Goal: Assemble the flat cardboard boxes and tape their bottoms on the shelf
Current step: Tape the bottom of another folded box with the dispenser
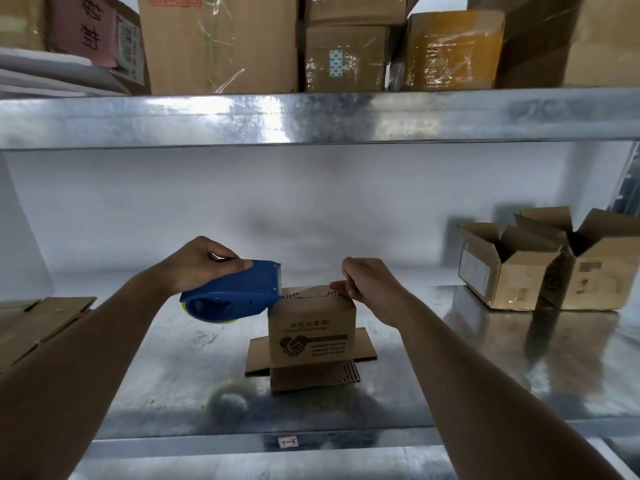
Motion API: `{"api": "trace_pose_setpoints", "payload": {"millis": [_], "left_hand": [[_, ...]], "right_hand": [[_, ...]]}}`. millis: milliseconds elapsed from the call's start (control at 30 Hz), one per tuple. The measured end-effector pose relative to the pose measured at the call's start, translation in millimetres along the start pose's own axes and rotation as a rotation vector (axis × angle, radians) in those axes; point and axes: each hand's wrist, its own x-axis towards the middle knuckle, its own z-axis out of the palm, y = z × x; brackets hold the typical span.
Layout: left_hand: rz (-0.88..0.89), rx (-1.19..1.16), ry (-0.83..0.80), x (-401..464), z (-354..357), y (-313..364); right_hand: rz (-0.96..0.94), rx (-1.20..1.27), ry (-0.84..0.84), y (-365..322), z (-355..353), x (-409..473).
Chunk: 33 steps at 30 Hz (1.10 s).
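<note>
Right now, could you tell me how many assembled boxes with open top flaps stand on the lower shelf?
2: the left open box and the right open box, side by side at the shelf's right end. Others may be out of view.

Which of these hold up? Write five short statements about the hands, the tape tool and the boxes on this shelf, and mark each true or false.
1. The left hand grips a blue plastic tape dispenser. True.
2. The right hand hangs idle, away from everything. False: its fingers pinch the top of the small printed cardboard box.
3. The small box stands on the metal shelf. True.
4. The dispenser is red. False: blue.
5. Two open-flapped cardboard boxes sit on the left. False: right.
</note>
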Motion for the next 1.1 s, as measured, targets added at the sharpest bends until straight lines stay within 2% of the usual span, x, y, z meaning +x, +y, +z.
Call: {"api": "trace_pose_setpoints", "payload": {"millis": [167,300,367,467,567,733,933,1100], "left_hand": [[-0.009,0.017,-0.032,1.6,-2.3,-2.0],[-0.013,0.065,-0.041,3.8,-4.7,1.7],[-0.011,0.082,-0.05,5.7,-3.8,4.7],[-0.013,0.085,-0.055,7.7,-0.6,9.8],[-0.01,0.082,-0.068,11.2,1.1,10.8],[-0.013,0.11,-0.075,16.3,3.5,16.8],[-0.028,0.082,-0.08,14.4,5.8,14.1],[-0.036,0.088,-0.059,14.0,7.1,9.1]], "right_hand": [[-0.034,-0.047,-0.008,2.1,-2.5,1.4],[-0.144,-0.368,0.104,-3.7,-5.0,1.9],[-0.139,-0.423,0.095,-5.6,-9.2,2.9],[0.016,-0.276,0.01,-3.3,-18.0,2.3],[0.091,-0.184,-0.029,0.6,-25.9,5.9],[0.132,-0.043,-0.037,16.2,-33.2,9.3],[0.189,0.013,-0.068,37.4,-30.9,16.0],[0.269,0.18,-0.091,51.1,-27.9,18.2]]}}
